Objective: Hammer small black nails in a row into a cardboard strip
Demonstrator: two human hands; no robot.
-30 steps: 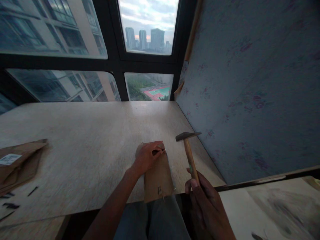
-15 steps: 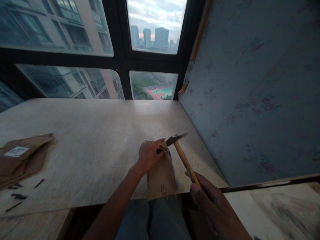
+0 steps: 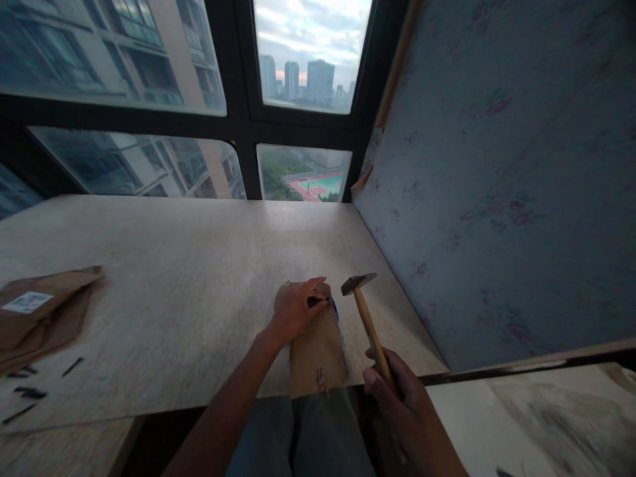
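A brown cardboard-like piece (image 3: pixel 318 351) lies at the front edge of the pale tabletop, with a bit of blue showing at its right side. Resting on its far part is my left hand (image 3: pixel 301 308), thumb and fingertips pinched on what looks like a small dark nail, mostly hidden. My right hand (image 3: pixel 395 381) is wrapped round the wooden handle of a hammer (image 3: pixel 368 321). The hammer's metal head is raised to the right of my left fingertips, apart from them.
Flattened brown paper packaging (image 3: pixel 50 311) with a white label lies on the tabletop (image 3: pixel 189 265) at left. Several thin dark pieces (image 3: pixel 30 392), nail-like, are scattered in front of it. A floral-patterned wall (image 3: pixel 477 199) bounds the right side; windows stand behind.
The hammer head has moved away from my left fingertips, slightly right and down, with my right hand shifting a little left. My left hand keeps its pinch on the brown piece.
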